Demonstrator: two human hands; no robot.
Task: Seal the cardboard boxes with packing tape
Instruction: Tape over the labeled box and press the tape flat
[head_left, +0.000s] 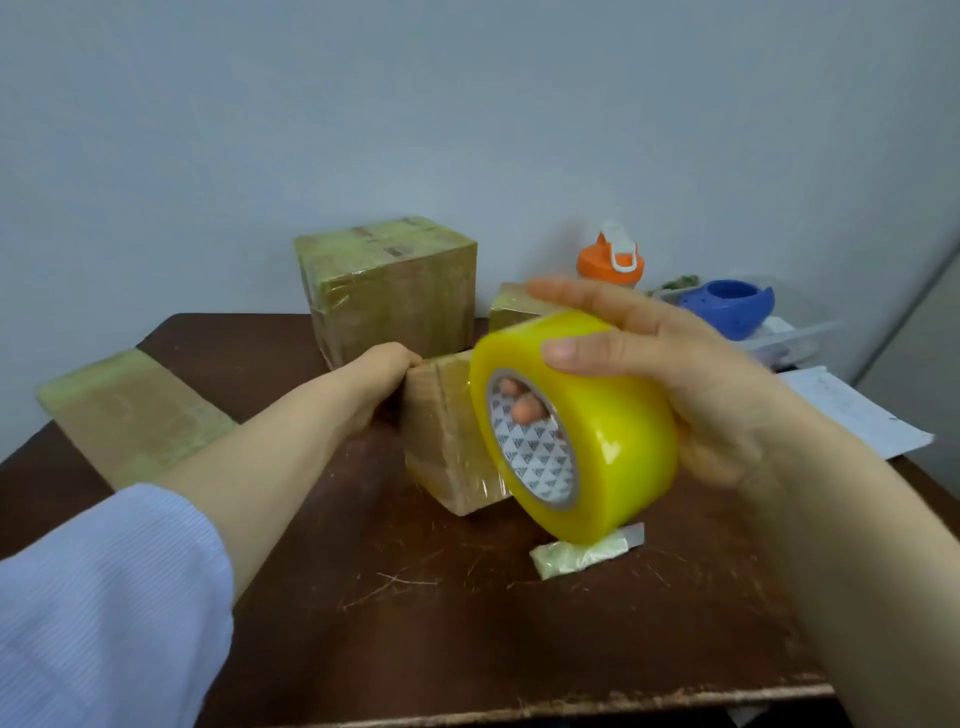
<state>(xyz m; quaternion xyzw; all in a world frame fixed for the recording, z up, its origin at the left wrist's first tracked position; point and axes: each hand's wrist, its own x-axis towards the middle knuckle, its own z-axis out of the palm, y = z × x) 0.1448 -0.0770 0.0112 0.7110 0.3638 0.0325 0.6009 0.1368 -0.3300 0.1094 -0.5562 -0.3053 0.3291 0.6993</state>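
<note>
- On the dark, scratched tabletop (415, 623), near its middle, stands the small box (441, 441), with a glossy film of tape across the face nearest us.
- Our left grip (384, 376) is at that box's upper left edge. The fingers are hidden behind the cardboard, so it seems to be clenched around the corner, holding the box steady.
- A pale blue sleeve (104, 597) covers that arm near the elbow.
- Our right grip (691, 395) grasps the yellow tape roll (613, 431). The thumb presses on the outer winding, and two fingertips (527, 408) show through the printed core.
- We hold the roll on edge, above the tabletop, just beside the small box's right side and partly in front of it.
- Below the roll a crumpled tape scrap (587, 553) lies on the tabletop.
- Behind the small box stands a larger taped box (389, 296), and to its right a second small taped box (511, 306), mostly hidden by our right fingers.
- At the left edge lies a flat taped package (130, 410).
- At the far right we see an orange-lidded bottle (610, 260), a blue container (727, 306) and some papers (852, 410).
</note>
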